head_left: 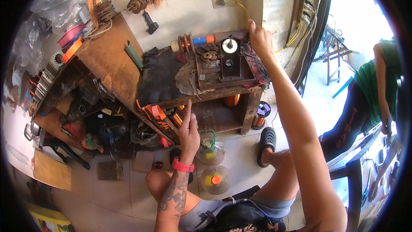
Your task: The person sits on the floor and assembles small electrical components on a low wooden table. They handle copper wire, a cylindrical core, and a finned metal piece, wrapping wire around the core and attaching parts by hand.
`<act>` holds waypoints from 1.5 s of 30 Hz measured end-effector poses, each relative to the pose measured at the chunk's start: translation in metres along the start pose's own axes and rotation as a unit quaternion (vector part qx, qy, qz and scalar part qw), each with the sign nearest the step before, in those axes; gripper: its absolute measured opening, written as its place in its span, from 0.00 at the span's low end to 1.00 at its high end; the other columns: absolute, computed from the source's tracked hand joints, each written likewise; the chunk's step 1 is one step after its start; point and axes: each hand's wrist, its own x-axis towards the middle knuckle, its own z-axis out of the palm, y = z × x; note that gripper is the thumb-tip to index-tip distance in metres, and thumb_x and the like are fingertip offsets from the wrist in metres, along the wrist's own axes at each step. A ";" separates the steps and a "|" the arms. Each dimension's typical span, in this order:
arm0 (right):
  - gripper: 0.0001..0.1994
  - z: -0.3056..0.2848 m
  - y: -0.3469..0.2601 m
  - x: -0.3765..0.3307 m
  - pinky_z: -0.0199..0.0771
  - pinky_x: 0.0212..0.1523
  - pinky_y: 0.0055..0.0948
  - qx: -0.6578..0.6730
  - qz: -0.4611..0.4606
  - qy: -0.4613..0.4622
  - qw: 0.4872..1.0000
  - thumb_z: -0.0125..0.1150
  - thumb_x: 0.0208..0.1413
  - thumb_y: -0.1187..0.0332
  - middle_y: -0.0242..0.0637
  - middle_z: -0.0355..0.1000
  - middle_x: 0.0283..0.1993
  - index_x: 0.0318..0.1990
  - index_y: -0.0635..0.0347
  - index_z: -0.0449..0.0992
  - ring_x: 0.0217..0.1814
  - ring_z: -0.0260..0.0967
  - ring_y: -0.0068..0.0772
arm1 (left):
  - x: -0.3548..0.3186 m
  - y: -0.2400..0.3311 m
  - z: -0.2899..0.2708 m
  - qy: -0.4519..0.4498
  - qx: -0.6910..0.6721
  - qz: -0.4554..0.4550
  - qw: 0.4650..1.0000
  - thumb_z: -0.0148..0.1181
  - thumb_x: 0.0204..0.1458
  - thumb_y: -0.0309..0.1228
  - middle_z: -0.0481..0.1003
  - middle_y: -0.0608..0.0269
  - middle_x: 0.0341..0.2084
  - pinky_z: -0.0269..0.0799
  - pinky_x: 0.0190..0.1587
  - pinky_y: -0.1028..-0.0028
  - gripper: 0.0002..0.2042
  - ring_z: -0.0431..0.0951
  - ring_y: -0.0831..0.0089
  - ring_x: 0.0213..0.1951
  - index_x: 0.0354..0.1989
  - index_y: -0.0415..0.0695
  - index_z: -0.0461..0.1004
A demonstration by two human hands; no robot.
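Head view: the person's right hand point(261, 41), fingers bent, is at the right end of a long brown roller with blue and orange bands point(199, 41); its grip cannot be made out. The left hand point(189, 131), fingers outstretched upward, is just before the front edge of a worn brown wooden bench point(201, 99); whether it pinches anything thin cannot be told. The roller lies along the back of the bench top, partly hidden by an upright black metal stand with a round white dial point(230, 46), set in a shallow dark metal tray point(208, 85). Large thin discs point(186, 43) ring the roller's left part. Black cloth point(156, 77) covers the bench top left of the tray. Below, two rounded clear jugs, one green-handled point(216, 152), one orange-capped point(223, 184), occupy the floor between the person's legs. A copper-wire spool point(260, 111) stands beside the bench's right leg.
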 end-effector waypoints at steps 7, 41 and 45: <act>0.21 -0.006 -0.006 -0.056 0.71 0.62 0.44 0.186 -0.030 0.058 0.980 0.47 0.75 0.57 0.57 0.78 0.56 0.63 0.63 0.74 0.61 0.75 0.55 | -0.003 0.000 0.017 0.000 0.030 0.003 1.000 0.46 0.72 0.31 0.64 0.68 0.22 0.68 0.33 0.72 0.26 0.67 0.78 0.26 0.78 0.58 0.59; 0.29 -0.025 0.029 -0.052 0.75 0.56 0.35 0.279 0.064 0.086 0.954 0.46 0.75 0.45 0.49 0.79 0.54 0.63 0.63 0.78 0.52 0.77 0.36 | -0.011 0.002 0.015 -0.026 0.025 -0.097 0.995 0.45 0.75 0.40 0.72 0.69 0.28 0.74 0.27 0.79 0.25 0.70 0.85 0.27 0.79 0.66 0.55; 0.27 -0.018 0.023 -0.053 0.74 0.55 0.35 0.262 0.055 0.093 0.959 0.52 0.74 0.47 0.48 0.79 0.52 0.61 0.63 0.79 0.51 0.76 0.37 | -0.010 0.004 0.015 -0.027 0.012 -0.115 0.993 0.45 0.75 0.41 0.73 0.68 0.29 0.81 0.32 0.78 0.25 0.73 0.85 0.31 0.79 0.67 0.54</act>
